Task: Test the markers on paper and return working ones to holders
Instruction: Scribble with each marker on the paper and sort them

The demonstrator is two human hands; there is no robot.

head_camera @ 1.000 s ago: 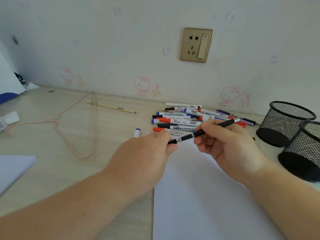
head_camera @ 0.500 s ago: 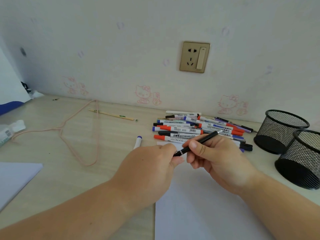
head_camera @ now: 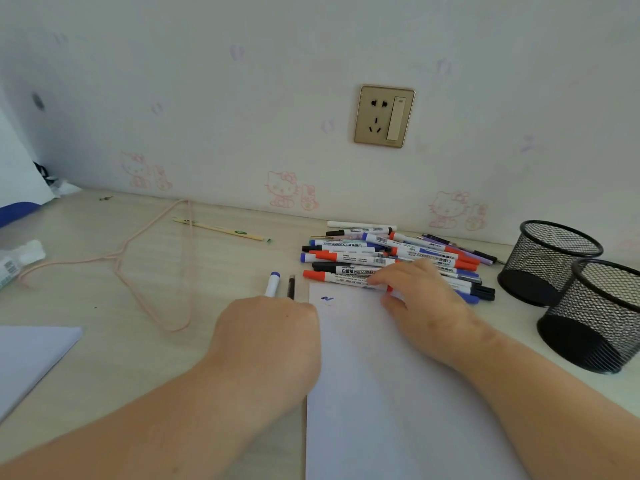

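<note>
A heap of whiteboard markers (head_camera: 349,252) with red, blue and black caps lies by the wall. My right hand (head_camera: 420,303) reaches onto its front edge, fingers over and thumb under the nearest red-capped marker (head_camera: 332,277), pinching its barrel. My left hand (head_camera: 270,330) rests on the desk left of the white paper (head_camera: 381,393), fingers curled under. A thin black pen (head_camera: 291,287) sticks out past its knuckles, beside a blue-capped marker (head_camera: 273,283) lying on the desk. The paper carries a small blue scribble (head_camera: 326,298). Two black mesh holders (head_camera: 550,261) (head_camera: 595,317) stand at the right.
A pink wire hanger (head_camera: 152,268) and a wooden stick (head_camera: 221,232) lie on the desk at the left. Another white sheet (head_camera: 31,355) sits at the left edge, with a small tube (head_camera: 17,261) beyond it. A wall socket (head_camera: 384,116) is above the heap.
Both hands held the black pen between them earlier. Now my right hand has let go and moved to the heap, while my left hand has lowered the pen to the desk beside the blue-capped marker.
</note>
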